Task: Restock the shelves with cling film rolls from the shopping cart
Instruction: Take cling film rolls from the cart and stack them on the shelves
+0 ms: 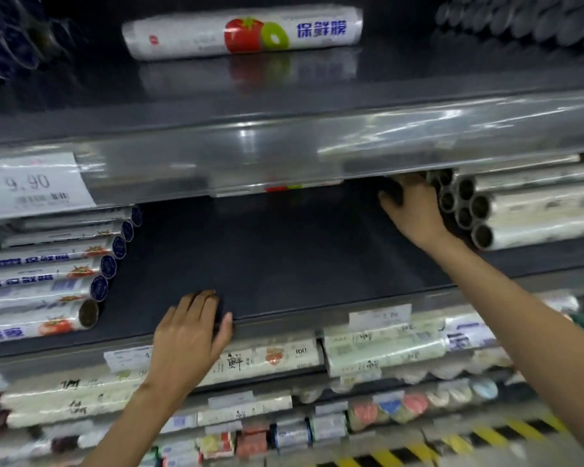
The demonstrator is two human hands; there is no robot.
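Our left hand (188, 335) lay on the front lip of the middle shelf (284, 257). Its fingers (199, 305) were straight and relaxed on the dark board, the thumb hung over the edge, and it held nothing. Our right hand (415, 210) was farther in and higher, at the open tube ends of the right stack of cling film rolls (526, 210), which lay lengthwise just beyond it. Its fingers (410, 180) touched those ends, but their tips ran into the shadow under the price rail (216, 160), so we could not tell whether they pressed the rolls or curled round one. The left stack of cling film rolls (48, 281), blue-capped and printed with tomatoes, lay on the same board, well apart from the left fingers on their outer side. Above both hands a single cling film roll (243, 32) lay crosswise on the upper shelf (418, 72), far from either set of fingers. Just under the left thumb, packaged rolls (381, 348) lay on the shelf below.
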